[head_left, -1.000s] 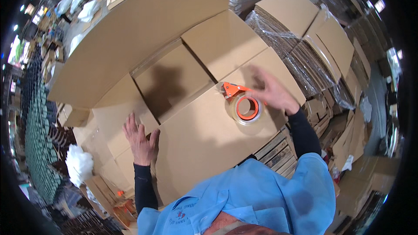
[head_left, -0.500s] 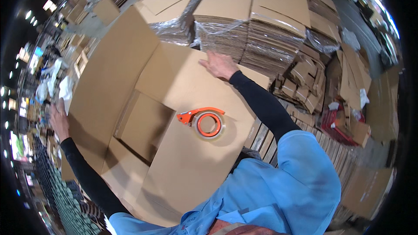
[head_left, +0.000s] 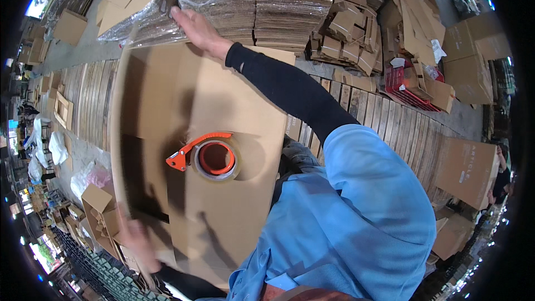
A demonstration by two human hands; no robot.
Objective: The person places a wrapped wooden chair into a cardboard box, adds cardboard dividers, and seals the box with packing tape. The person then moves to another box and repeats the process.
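Note:
A large brown cardboard box (head_left: 239, 100) lies in front of me, its flap nearest my body folded flat and its left flap (head_left: 116, 111) standing almost edge-on. On the flat flap rests an orange tape dispenser (head_left: 200, 158) with a roll of clear tape. My right hand (head_left: 200, 32) is at the box's far edge, open, its fingers stretched out toward the far left corner. At the near end of the left flap is my left hand (head_left: 136, 242), smeared by motion, so its finger shape and grip are unclear.
Stacks of flat cardboard (head_left: 295, 8) in plastic wrap stand behind the box. A wooden pallet (head_left: 384, 117) lies to the right, near a red crate (head_left: 404, 86) of scraps. Other boxes (head_left: 465, 170) and another person's hand (head_left: 501, 159) are at the far right.
The box has turned, and its left flap has gone from broad-side to nearly edge-on. My left hand has moved nearer my body; my right hand has moved to the far left. The dispenser stays on the flap.

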